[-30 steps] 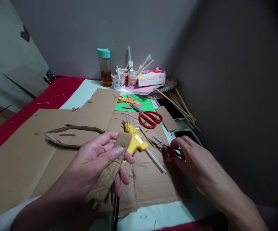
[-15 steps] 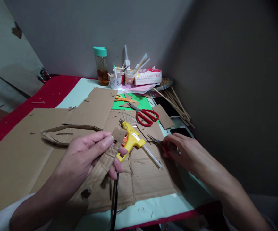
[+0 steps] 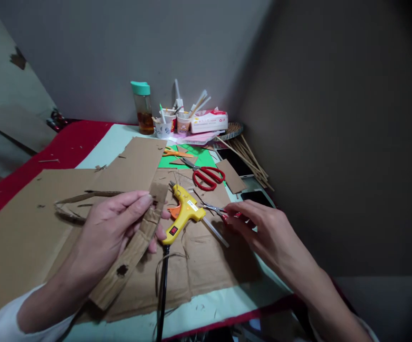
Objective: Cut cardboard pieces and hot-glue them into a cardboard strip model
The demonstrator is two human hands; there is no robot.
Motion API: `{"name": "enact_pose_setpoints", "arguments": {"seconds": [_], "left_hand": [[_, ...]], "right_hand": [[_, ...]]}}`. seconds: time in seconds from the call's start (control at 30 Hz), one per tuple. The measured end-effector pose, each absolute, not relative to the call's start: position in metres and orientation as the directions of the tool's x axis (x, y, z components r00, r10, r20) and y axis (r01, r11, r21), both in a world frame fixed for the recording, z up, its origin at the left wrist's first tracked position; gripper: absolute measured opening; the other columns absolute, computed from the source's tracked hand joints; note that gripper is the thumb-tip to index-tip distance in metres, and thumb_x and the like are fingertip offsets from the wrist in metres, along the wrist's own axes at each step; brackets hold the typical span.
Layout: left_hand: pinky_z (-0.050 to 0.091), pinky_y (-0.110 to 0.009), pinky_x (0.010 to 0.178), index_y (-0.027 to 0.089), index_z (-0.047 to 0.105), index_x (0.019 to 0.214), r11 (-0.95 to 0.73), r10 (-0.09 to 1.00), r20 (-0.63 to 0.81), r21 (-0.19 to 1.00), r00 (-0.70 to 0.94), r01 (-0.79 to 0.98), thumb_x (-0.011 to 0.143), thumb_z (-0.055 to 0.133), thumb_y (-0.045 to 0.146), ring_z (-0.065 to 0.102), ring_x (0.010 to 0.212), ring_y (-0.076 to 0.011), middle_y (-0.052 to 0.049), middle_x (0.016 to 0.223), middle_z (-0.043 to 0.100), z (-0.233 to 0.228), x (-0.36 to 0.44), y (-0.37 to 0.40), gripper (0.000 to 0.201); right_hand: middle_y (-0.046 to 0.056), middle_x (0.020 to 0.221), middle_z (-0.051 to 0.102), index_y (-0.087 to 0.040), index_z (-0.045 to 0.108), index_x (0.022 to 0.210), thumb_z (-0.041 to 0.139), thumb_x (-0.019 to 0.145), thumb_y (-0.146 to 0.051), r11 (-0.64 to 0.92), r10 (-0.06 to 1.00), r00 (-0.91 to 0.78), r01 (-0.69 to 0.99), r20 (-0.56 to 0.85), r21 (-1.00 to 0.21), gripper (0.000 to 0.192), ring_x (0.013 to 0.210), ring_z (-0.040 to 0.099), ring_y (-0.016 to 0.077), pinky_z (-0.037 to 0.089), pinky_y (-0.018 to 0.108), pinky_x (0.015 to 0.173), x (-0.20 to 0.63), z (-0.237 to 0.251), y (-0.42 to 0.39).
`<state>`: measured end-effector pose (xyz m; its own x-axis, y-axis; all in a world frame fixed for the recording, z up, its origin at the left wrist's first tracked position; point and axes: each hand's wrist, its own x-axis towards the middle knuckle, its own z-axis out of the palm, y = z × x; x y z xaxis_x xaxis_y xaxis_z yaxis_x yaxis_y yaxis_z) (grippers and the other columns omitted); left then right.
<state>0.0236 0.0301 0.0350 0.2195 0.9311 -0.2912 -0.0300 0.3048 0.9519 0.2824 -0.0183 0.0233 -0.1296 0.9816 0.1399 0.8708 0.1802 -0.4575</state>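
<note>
Near the table's (image 3: 127, 130) front edge, the left hand (image 3: 115, 228) grips a cardboard strip (image 3: 130, 251) above the cardboard sheet (image 3: 20, 228). Right hand (image 3: 263, 228) pinches small scissors (image 3: 215, 209) beside the glue gun (image 3: 182, 213). I judge no cut into the strip has begun.

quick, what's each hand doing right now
Left hand: closed on a cardboard strip.
Right hand: fingers around the small red-handled scissors, gripping them on the table.
</note>
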Motion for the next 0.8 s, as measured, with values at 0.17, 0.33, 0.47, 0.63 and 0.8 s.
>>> {"name": "enact_pose_setpoints", "arguments": {"seconds": [0.17, 0.33, 0.47, 0.63, 0.8], "left_hand": [[0.054, -0.024, 0.045, 0.018, 0.068, 0.083, 0.207, 0.930, -0.209, 0.978, 0.301, 0.038, 0.086, 0.069, 0.041, 0.066, 0.043, -0.0174, -0.006, 0.059, 0.076, 0.031, 0.026, 0.017, 0.023], [0.054, -0.025, 0.046, 0.020, 0.069, 0.081, 0.079, 0.941, -0.120, 0.987, 0.317, 0.139, 0.091, 0.064, 0.044, 0.065, 0.044, -0.0176, -0.002, 0.056, 0.074, 0.026, 0.023, 0.012, 0.026], [0.054, -0.023, 0.056, 0.023, 0.076, 0.077, -0.068, 0.988, 0.037, 0.977, 0.151, 0.204, 0.088, 0.068, 0.034, 0.066, 0.058, -0.0168, -0.001, 0.068, 0.076, 0.028, 0.017, 0.014, 0.017], [0.054, -0.026, 0.087, 0.026, 0.080, 0.072, -0.186, 0.972, 0.162, 0.973, 0.169, 0.138, 0.090, 0.065, 0.032, 0.070, 0.098, -0.0229, -0.005, 0.099, 0.079, 0.031, 0.014, 0.020, 0.024], [0.054, -0.027, 0.079, 0.026, 0.080, 0.061, -0.160, 0.948, 0.084, 0.960, 0.307, 0.231, 0.082, 0.068, 0.034, 0.070, 0.092, -0.0257, -0.006, 0.080, 0.078, 0.035, 0.019, 0.027, 0.025]], "right_hand": [[0.004, 0.097, 0.074, -0.020, 0.069, 0.113, 0.067, 0.096, -0.041, 0.136, 0.986, -0.133, 0.342, 0.095, -0.930, 0.027, 0.069, 0.064, 0.0137, 0.049, 0.023, 0.058, 0.235, 0.036, -0.014], [-0.003, 0.074, 0.059, -0.019, 0.063, 0.087, 0.066, 0.095, -0.038, 0.136, 0.978, -0.184, 0.225, 0.095, -0.965, 0.021, 0.058, 0.048, 0.0091, 0.039, 0.021, 0.052, 0.208, 0.037, 0.001], [-0.005, 0.066, 0.050, -0.019, 0.059, 0.079, 0.066, 0.092, -0.037, 0.048, 0.986, -0.166, 0.115, 0.029, -0.992, 0.024, 0.056, 0.044, 0.0092, 0.036, 0.022, 0.051, 0.206, 0.037, 0.009], [-0.008, 0.055, 0.049, -0.020, 0.052, 0.071, 0.071, 0.087, -0.032, 0.035, 0.996, -0.083, 0.026, 0.033, -0.999, 0.027, 0.047, 0.042, 0.0074, 0.033, 0.020, 0.045, 0.207, 0.030, 0.020], [-0.004, 0.061, 0.059, -0.022, 0.052, 0.079, 0.064, 0.091, -0.042, 0.066, 0.995, -0.077, -0.015, 0.067, -0.998, 0.027, 0.050, 0.057, 0.0108, 0.047, 0.022, 0.048, 0.207, 0.023, 0.031]]}}
